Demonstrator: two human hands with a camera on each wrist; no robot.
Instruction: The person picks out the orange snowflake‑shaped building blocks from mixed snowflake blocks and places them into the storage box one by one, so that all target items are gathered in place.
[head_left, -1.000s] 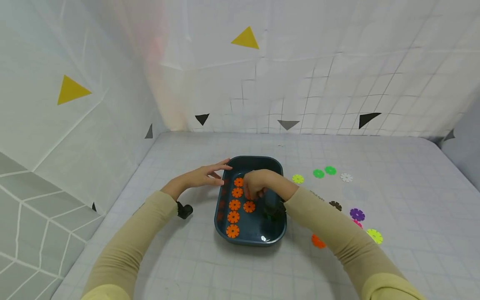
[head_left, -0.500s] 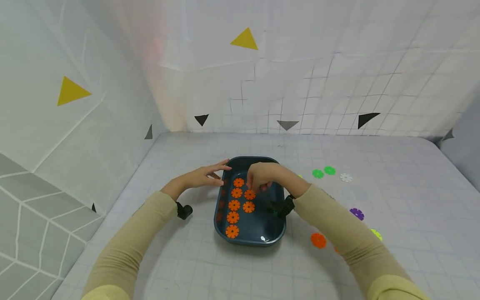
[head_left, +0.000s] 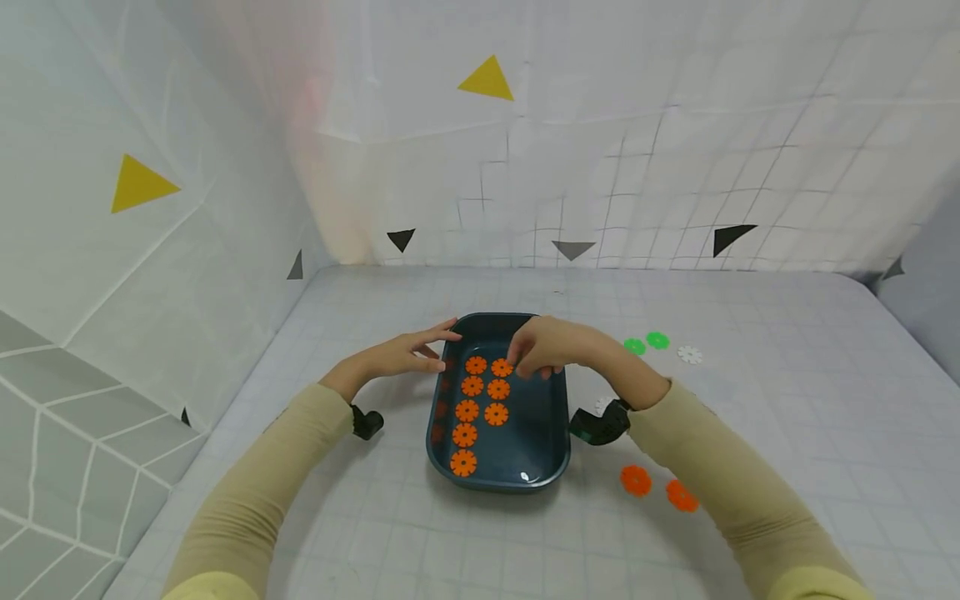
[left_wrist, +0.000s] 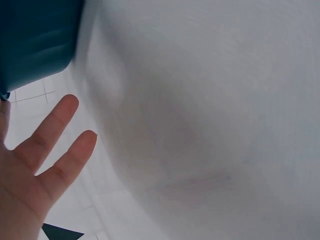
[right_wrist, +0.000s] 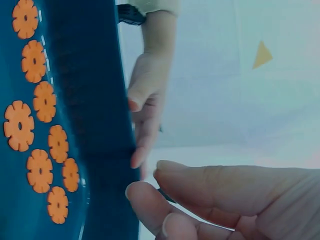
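- The left hand [head_left: 405, 354] lies flat with straight, slightly spread fingers [left_wrist: 56, 125]; its fingertips touch the outer left wall of the dark teal rectangular plastic tray [head_left: 547, 454] near the far corner. It holds nothing.
- The right hand [head_left: 551, 346] hangs over the far end of the tray, fingers bent downward and drawn together toward the thumb. In the right wrist view the fingertips [right_wrist: 150, 192] sit close to one another; whether anything is pinched between them cannot be told.
- Just under and beside the right fingertips lies the nearest orange flower-shaped plastic disc [head_left: 502, 367], at the far end of the second row inside the tray. Whether the fingers touch it cannot be told.
- Toward the person from that hand, seven more orange flower discs [head_left: 467, 410] lie flat on the tray floor: five in the row nearer the left hand, two behind the topmost disc in the second row.
- To the right of the right forearm, two orange discs [head_left: 636, 480] lie on the white gridded table surface [head_left: 787, 400], close together.
- Beyond the right hand, two green discs [head_left: 647, 342] and a white disc [head_left: 690, 354] lie on the table, apart from the tray.
- A black wrist-worn camera [head_left: 600, 423] sits by the tray's right wall.
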